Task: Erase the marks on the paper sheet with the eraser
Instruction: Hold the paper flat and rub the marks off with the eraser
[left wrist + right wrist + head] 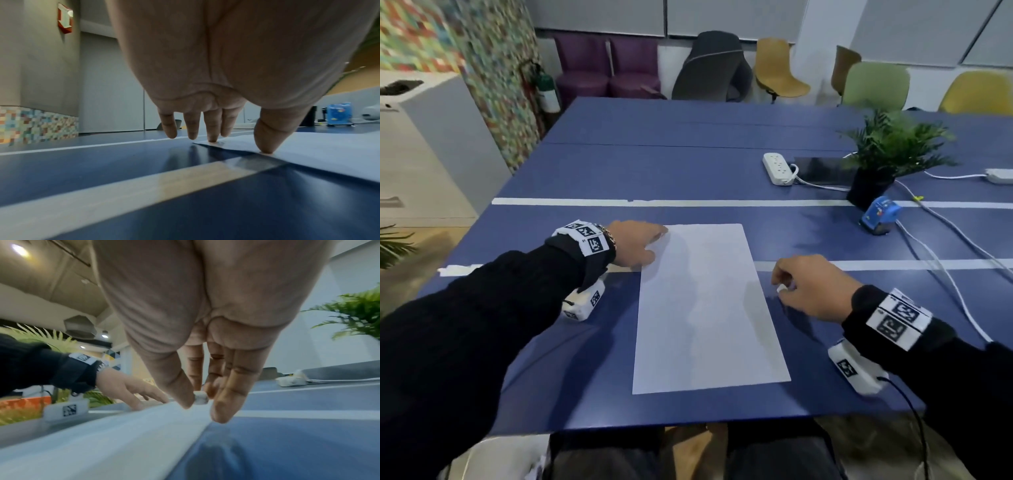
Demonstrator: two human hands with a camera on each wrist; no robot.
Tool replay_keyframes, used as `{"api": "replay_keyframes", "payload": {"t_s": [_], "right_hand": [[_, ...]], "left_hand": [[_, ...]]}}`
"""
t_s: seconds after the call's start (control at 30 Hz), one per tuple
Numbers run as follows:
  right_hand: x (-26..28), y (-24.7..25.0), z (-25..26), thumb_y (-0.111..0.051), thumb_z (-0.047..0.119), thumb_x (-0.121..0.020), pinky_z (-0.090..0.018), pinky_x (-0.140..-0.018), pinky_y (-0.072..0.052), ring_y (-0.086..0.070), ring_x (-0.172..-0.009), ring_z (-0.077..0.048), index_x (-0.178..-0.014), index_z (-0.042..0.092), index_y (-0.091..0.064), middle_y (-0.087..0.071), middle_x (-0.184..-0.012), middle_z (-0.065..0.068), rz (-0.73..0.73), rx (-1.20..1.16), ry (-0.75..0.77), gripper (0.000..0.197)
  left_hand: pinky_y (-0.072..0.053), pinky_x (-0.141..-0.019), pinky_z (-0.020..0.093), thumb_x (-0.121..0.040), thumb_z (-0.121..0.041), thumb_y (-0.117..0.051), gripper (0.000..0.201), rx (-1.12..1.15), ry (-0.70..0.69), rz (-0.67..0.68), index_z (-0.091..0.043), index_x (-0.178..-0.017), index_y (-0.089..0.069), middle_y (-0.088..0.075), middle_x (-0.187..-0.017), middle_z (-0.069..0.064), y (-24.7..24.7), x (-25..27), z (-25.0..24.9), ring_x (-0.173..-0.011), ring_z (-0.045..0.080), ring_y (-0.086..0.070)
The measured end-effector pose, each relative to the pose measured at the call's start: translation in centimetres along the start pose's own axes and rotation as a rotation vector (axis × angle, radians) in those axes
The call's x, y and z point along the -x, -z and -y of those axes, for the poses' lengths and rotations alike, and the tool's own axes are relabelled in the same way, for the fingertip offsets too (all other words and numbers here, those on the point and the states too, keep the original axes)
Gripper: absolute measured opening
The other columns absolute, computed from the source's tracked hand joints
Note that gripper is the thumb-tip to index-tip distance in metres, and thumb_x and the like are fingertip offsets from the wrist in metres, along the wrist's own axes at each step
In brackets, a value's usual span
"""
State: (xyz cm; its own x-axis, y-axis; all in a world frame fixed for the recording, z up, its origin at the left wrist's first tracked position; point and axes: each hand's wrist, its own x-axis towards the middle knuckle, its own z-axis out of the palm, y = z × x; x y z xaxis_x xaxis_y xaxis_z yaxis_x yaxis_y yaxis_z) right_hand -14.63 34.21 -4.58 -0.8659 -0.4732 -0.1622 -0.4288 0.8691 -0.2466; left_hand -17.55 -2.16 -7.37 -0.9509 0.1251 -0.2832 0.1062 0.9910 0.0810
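Paper sheet (709,308) lies flat at the centre of the frame on the blue desk (592,171), no marks readable on it. Just right of its edge, the right hand (811,287) pinches a small white eraser (201,400) between thumb and fingers. At the sheet's upper-left corner the left hand (635,241) presses down with straight, spread fingers (212,128)
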Motion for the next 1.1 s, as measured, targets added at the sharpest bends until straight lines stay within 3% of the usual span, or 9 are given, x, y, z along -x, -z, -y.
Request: {"api": "replay_keyframes", "payload": {"t_s": [0.1,0.23,0.4,0.57,0.67,0.83,0.93,1.03,1.1], "right_hand": [[0.4,-0.1,2.9,-0.058,0.016,-0.087,-0.021,-0.075,-0.047,-0.058,-0.086,-0.007,-0.106,0.027,-0.067,-0.060,-0.099,0.010,0.002,-0.077,0.128,0.024],[1.9,-2.5,5.8,-0.052,0.020,-0.092,-0.018,-0.079,-0.043,-0.049,-0.082,0.001,-0.108,0.031,-0.065,-0.052,-0.106,0.015,0.123,-0.079,0.280,0.023],[2.6,-3.4,4.8,-0.051,0.022,-0.092,-0.018,-0.079,-0.047,-0.053,-0.085,-0.003,-0.105,0.033,-0.067,-0.055,-0.096,0.017,0.154,-0.041,0.303,0.023],[0.8,-1.9,2.6,-0.060,0.022,-0.090,-0.008,-0.070,-0.043,-0.055,-0.086,0.008,-0.101,0.035,-0.071,-0.060,-0.085,0.023,0.143,-0.042,0.270,0.021],[-0.6,-1.3,2.1,-0.063,0.020,-0.089,-0.008,-0.064,-0.041,-0.057,-0.080,0.008,-0.098,0.035,-0.070,-0.061,-0.078,0.023,0.116,-0.035,0.240,0.019],[-2.2,-1.0,2.1,-0.068,0.022,-0.089,-0.008,-0.064,-0.042,-0.060,-0.077,0.005,-0.104,0.030,-0.073,-0.065,-0.081,0.020,0.094,-0.010,0.214,0.018],[-2.5,-0.8,2.7,-0.070,0.020,-0.089,-0.009,-0.071,-0.045,-0.062,-0.083,0.000,-0.105,0.032,-0.075,-0.068,-0.091,0.019,0.114,0.024,0.254,0.020],[-2.1,-0.5,3.8,-0.071,0.019,-0.088,-0.014,-0.077,-0.049,-0.063,-0.086,-0.001,-0.105,0.033,-0.077,-0.069,-0.094,0.021,0.106,-0.002,0.278,0.023],[-1.6,-0.2,4.9,-0.072,0.018,-0.089,-0.015,-0.080,-0.052,-0.065,-0.087,0.000,-0.108,0.033,-0.077,-0.070,-0.096,0.021,0.090,-0.038,0.289,0.025]], "left_hand": [[-0.035,-0.110,0.046,-0.102,-0.042,-0.053,0.065,-0.089,-0.041,-0.019,-0.025,-0.161,-0.030,-0.054,-0.146,-0.002,-0.4,1.0,-0.3,-0.138,0.025,-0.047],[-0.026,-0.117,0.044,-0.102,-0.062,-0.047,0.080,-0.138,-0.067,-0.006,-0.023,-0.166,-0.019,-0.037,-0.166,-0.005,-1.3,3.9,-0.8,-0.151,0.020,-0.035],[-0.029,-0.114,0.039,-0.100,-0.068,-0.045,0.085,-0.153,-0.089,-0.040,-0.023,-0.166,-0.018,-0.048,-0.154,-0.001,-2.7,9.1,-1.0,-0.141,0.020,-0.044],[-0.027,-0.119,0.036,-0.085,-0.083,-0.014,0.097,-0.155,-0.088,-0.027,-0.028,-0.165,-0.018,-0.051,-0.149,-0.006,-4.1,13.3,-0.9,-0.143,0.016,-0.041],[-0.029,-0.117,0.034,-0.085,-0.084,-0.010,0.097,-0.132,-0.092,-0.015,-0.030,-0.165,-0.021,-0.055,-0.146,-0.009,-4.3,15.5,-1.5,-0.141,0.015,-0.044],[-0.041,-0.107,0.033,-0.089,-0.079,-0.022,0.080,-0.056,-0.152,0.017,-0.038,-0.156,-0.039,-0.068,-0.124,-0.018,-3.6,18.0,-2.5,-0.116,0.011,-0.062],[-0.050,-0.097,0.031,-0.095,-0.064,-0.055,0.058,0.165,-0.178,0.044,-0.042,-0.149,-0.049,-0.069,-0.119,-0.027,-2.8,17.4,-1.6,-0.107,0.005,-0.064],[-0.046,-0.104,0.030,-0.091,-0.052,-0.073,0.065,0.209,-0.233,-0.029,-0.036,-0.150,-0.051,-0.062,-0.136,-0.016,-2.5,14.9,0.3,-0.121,0.011,-0.058],[-0.034,-0.114,0.027,-0.086,-0.057,-0.078,0.081,0.189,-0.239,0.000,-0.034,-0.155,-0.044,-0.044,-0.158,-0.009,-2.3,13.2,1.0,-0.142,0.014,-0.043]]}}
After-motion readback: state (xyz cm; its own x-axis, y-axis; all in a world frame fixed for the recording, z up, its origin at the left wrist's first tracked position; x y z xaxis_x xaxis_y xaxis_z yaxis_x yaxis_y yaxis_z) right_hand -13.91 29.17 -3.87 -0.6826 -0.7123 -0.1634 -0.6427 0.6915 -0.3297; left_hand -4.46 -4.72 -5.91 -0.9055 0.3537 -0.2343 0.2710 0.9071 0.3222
